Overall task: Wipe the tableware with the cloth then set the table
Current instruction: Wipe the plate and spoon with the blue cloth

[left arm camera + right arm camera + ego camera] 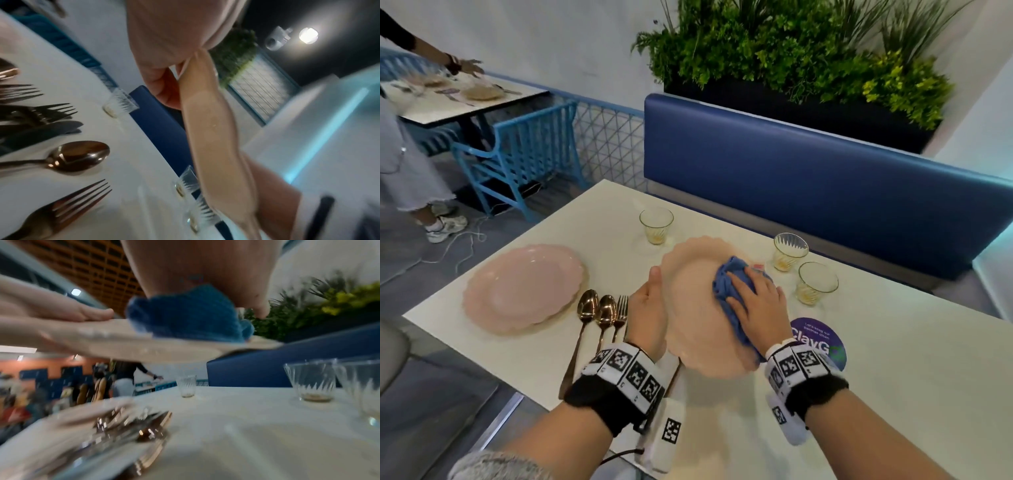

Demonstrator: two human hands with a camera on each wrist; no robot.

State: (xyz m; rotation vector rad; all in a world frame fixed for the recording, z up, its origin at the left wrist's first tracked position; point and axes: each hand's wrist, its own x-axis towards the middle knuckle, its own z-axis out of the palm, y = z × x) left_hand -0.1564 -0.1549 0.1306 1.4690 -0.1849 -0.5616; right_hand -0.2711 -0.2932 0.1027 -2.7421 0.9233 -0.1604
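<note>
A pink scalloped plate (695,308) is held tilted above the white table (893,359). My left hand (650,301) grips its left rim, thumb on top, the other fingers hidden beneath. My right hand (753,301) holds a bunched blue cloth (729,274) and presses it on the plate's upper face. The right wrist view shows the cloth (189,314) under my palm on the plate (144,345). In the left wrist view the plate (211,129) runs edge-on from my left hand (156,48). A stack of pink plates (524,287) lies at the left.
Two gold spoons (589,305) and a fork (620,311) lie between the stack and my left hand. Three glasses (656,226), (789,251), (816,282) stand behind the plate. A purple sticker (822,337) lies right. A blue bench (808,178) backs the table; another person (400,137) stands far left.
</note>
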